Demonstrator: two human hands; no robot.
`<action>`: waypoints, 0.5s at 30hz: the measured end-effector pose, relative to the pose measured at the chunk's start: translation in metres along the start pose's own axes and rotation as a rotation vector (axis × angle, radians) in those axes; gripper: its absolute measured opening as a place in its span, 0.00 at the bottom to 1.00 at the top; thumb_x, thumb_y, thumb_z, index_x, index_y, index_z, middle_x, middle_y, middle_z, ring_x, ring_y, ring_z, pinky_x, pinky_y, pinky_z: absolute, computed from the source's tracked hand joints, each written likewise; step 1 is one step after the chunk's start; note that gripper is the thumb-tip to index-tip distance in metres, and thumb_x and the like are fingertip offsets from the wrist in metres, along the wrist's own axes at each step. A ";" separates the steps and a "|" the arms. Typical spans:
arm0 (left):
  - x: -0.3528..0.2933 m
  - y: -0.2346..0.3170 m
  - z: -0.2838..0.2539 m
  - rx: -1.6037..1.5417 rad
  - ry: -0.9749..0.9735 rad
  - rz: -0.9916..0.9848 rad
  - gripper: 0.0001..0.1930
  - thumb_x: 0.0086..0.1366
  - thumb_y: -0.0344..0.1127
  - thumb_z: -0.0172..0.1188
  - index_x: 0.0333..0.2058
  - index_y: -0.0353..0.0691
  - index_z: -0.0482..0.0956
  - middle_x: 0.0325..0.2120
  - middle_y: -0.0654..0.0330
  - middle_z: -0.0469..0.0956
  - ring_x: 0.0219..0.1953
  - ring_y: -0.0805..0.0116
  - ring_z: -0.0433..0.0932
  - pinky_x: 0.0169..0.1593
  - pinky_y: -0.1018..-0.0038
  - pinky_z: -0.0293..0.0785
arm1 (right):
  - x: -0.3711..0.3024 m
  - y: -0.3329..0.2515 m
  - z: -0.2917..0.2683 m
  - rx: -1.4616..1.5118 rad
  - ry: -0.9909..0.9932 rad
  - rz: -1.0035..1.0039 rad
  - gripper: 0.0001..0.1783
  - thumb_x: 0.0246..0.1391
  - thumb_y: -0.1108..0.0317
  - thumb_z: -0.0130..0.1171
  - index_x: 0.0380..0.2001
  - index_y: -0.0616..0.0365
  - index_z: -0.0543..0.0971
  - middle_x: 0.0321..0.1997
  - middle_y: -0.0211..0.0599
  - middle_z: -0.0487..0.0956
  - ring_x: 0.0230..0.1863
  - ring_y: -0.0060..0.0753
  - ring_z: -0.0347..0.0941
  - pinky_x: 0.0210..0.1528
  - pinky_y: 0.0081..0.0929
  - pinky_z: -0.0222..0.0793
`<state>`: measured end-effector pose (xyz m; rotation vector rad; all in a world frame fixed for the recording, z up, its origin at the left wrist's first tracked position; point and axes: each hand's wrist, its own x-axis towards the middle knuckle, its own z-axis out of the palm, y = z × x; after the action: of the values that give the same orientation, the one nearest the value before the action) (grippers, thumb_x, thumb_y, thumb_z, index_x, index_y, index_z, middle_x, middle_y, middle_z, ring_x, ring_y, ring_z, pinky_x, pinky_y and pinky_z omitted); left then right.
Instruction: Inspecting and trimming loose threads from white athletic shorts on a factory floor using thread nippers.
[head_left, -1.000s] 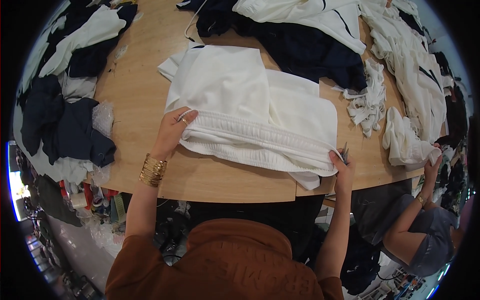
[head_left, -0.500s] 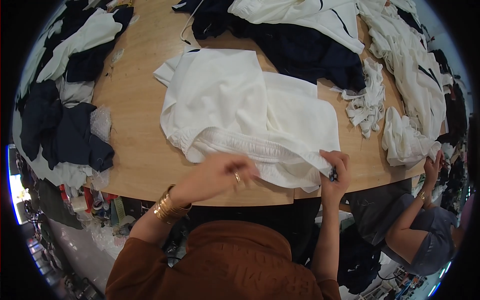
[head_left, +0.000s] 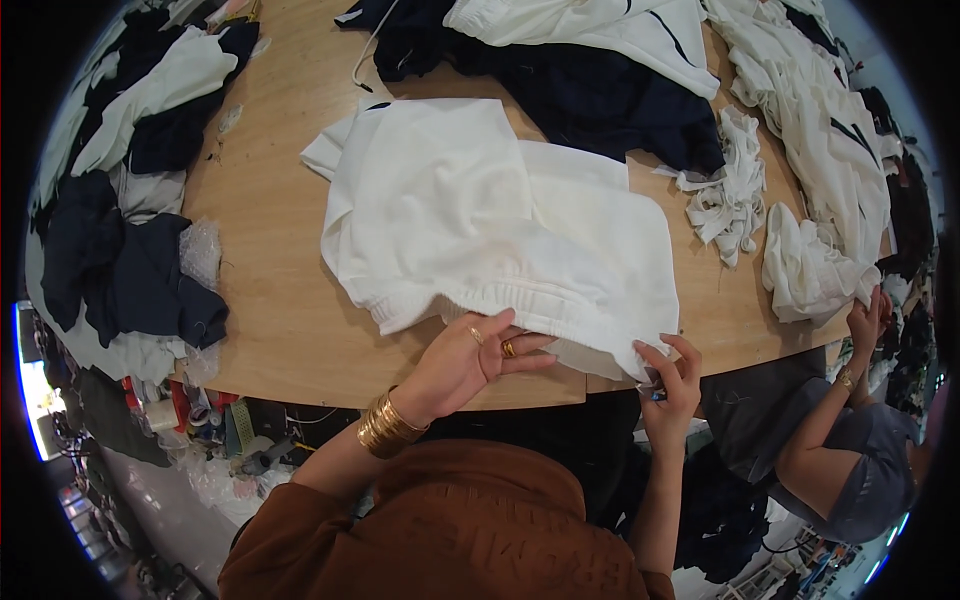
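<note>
A pair of white elastic-waist pants point(head_left: 440, 205) lies spread on the table, its gathered waistband point(head_left: 530, 300) toward me. My left hand point(head_left: 470, 360), with gold rings and bangles, has its thumb on the waistband and its fingers inside the opening, lifting the edge. At the waistband's right end, my right hand point(head_left: 670, 385) pinches the cloth between thumb and fingers. A small dark, shiny object point(head_left: 657, 394) is tucked in that hand; its kind is mostly hidden by the fingers.
The wooden table point(head_left: 270, 290) has dark and white garments point(head_left: 150, 260) piled at left. Navy cloth point(head_left: 570, 100) lies under white pieces at the far side. White scraps point(head_left: 735, 190) lie at right, near another person's hand point(head_left: 866, 318) touching white cloth point(head_left: 810, 270).
My left hand has moved slightly right and turned palm up, taking the waistband. My right hand has drawn the waistband's right end a little nearer; the waistband's opening has folded over.
</note>
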<state>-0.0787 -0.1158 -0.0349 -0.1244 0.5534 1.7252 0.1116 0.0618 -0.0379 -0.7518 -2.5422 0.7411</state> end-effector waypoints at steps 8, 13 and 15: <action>-0.018 0.003 0.019 0.208 0.021 0.043 0.17 0.67 0.32 0.41 0.47 0.24 0.66 0.48 0.47 0.69 0.51 0.58 0.70 0.57 0.65 0.65 | 0.007 -0.009 -0.017 0.050 0.026 0.033 0.29 0.24 0.84 0.59 0.37 0.47 0.80 0.46 0.30 0.69 0.22 0.21 0.61 0.23 0.17 0.61; -0.023 0.005 0.026 0.245 -0.037 0.060 0.18 0.67 0.33 0.41 0.49 0.24 0.63 0.49 0.48 0.69 0.51 0.59 0.70 0.58 0.65 0.63 | 0.012 -0.024 -0.028 0.225 -0.059 -0.015 0.26 0.24 0.80 0.64 0.35 0.49 0.80 0.46 0.31 0.69 0.22 0.21 0.61 0.23 0.15 0.58; -0.023 0.004 0.026 0.298 -0.033 0.066 0.18 0.67 0.33 0.41 0.50 0.24 0.63 0.49 0.49 0.68 0.51 0.60 0.70 0.58 0.65 0.63 | 0.017 -0.044 -0.035 0.243 -0.062 -0.035 0.23 0.24 0.78 0.65 0.33 0.51 0.80 0.41 0.32 0.70 0.23 0.21 0.62 0.23 0.15 0.57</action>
<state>-0.0715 -0.1259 -0.0024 0.1346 0.7897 1.6848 0.0980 0.0532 0.0189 -0.6107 -2.4519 1.0532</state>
